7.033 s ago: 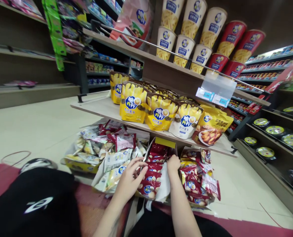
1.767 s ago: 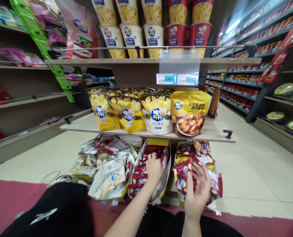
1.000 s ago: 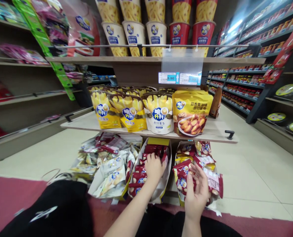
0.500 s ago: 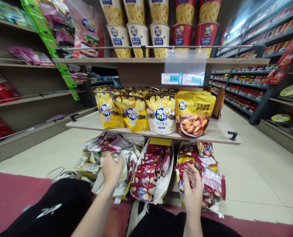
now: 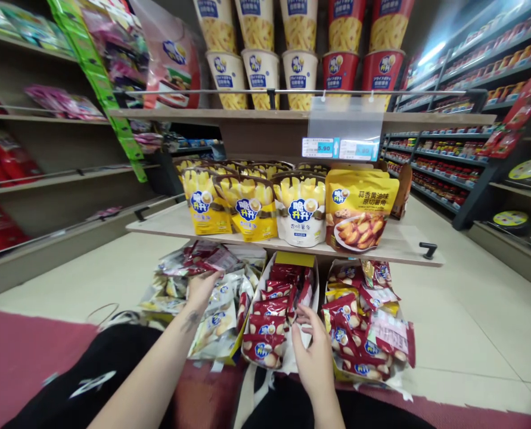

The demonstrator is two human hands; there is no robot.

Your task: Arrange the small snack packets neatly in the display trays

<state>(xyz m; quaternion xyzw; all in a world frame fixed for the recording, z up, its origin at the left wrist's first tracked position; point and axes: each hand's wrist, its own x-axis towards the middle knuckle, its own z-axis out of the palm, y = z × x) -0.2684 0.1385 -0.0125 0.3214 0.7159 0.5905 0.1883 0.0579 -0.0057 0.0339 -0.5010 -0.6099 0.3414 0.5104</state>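
My left hand [image 5: 202, 287] reaches over the left box, its fingers closed together at the lower edge of a red and pale snack packet [image 5: 221, 260] on top of the pile. Its thumb is mostly hidden. Beneath it lie white snack packets [image 5: 216, 322]. My right hand [image 5: 312, 345] hovers open, fingers apart and holding nothing, above the right side of the middle box [image 5: 292, 362]. That box contains a row of red snack packets [image 5: 265, 328]. To its right, the right box [image 5: 343, 376] is heaped with red packets [image 5: 372, 348] and a few yellow ones.
A shelf board [image 5: 167, 221] directly above the boxes holds yellow and white standing pouches [image 5: 299, 208]. A black bracket [image 5: 428, 250] juts from its right corner. Higher up, a railed shelf [image 5: 256, 114] carries stacked snack cups [image 5: 298, 74]. Other shelves [image 5: 19, 190] line the aisle.
My left hand has moved forward to the red and pale packet at the top of the left pile. My right hand has shifted left from the right box to the middle one, staying open.
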